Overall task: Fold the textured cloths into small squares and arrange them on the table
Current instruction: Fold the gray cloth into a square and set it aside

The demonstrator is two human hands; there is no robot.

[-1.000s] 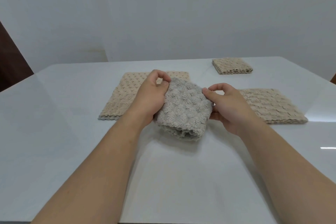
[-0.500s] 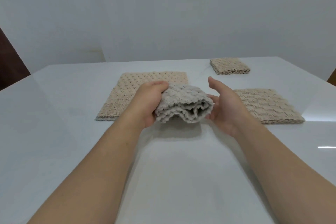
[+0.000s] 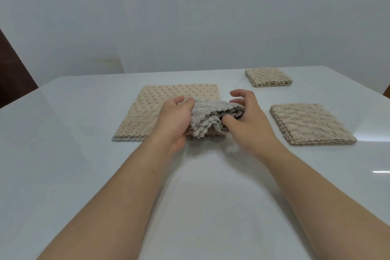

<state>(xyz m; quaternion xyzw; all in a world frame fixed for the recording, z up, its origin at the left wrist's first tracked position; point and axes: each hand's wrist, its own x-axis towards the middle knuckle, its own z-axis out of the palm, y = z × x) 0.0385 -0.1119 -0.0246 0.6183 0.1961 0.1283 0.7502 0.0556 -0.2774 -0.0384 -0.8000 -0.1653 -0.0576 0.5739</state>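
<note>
Now: last fold of the grey cloth (image 3: pixel 211 116), bunched over the middle of the table (image 3: pixel 84 175).
Left hand (image 3: pixel 175 118): grasping its left end.
Right hand (image 3: pixel 247 120): thumb on folds; grasp cannot be told.
Next: likely square the edges, set it down.

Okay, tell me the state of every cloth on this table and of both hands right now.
Grey textured cloth: folded bundle, layers loose, held over the table.
Large beige textured cloth: spread out flat.
Mid-sized beige cloth: folded in layers, lying flat at right.
Small beige cloth square: folded, set down far right.
Left hand: grips the grey cloth.
Right hand: thumb touches the grey cloth; grip unclear.
</note>
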